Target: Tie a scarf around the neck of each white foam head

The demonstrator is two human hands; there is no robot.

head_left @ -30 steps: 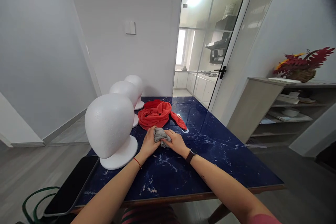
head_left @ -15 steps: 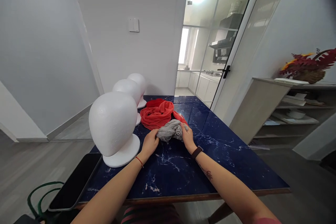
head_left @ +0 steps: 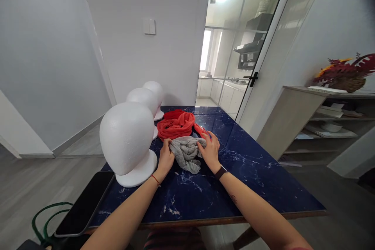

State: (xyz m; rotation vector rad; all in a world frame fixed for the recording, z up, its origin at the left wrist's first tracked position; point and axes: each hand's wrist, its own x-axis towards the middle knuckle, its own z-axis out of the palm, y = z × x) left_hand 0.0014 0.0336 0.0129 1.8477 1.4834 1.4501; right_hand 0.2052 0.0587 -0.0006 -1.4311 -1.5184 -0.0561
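Note:
A crumpled grey cloth (head_left: 186,155) lies on the dark blue marble table (head_left: 228,187). My left hand (head_left: 165,159) pinches its left edge. My right hand (head_left: 209,151) grips its right edge, fingers curled into the fabric. Between the two hands the cloth hangs partly spread, its lower part resting on the table. A red scarf (head_left: 175,125) is heaped just behind the cloth. The nearest white foam head (head_left: 126,138) stands left of my left hand.
Two more white foam heads (head_left: 143,99) stand in a row behind the nearest one. A black tablet (head_left: 84,205) overhangs the table's front left corner above a green-handled bag (head_left: 43,222). A shelf unit (head_left: 319,121) with a flower basket stands right; a glass door (head_left: 246,47) is behind.
The grey cloth was a tight ball between my hands; my hands have drawn apart and the cloth has opened out, its lower part dropping onto the table.

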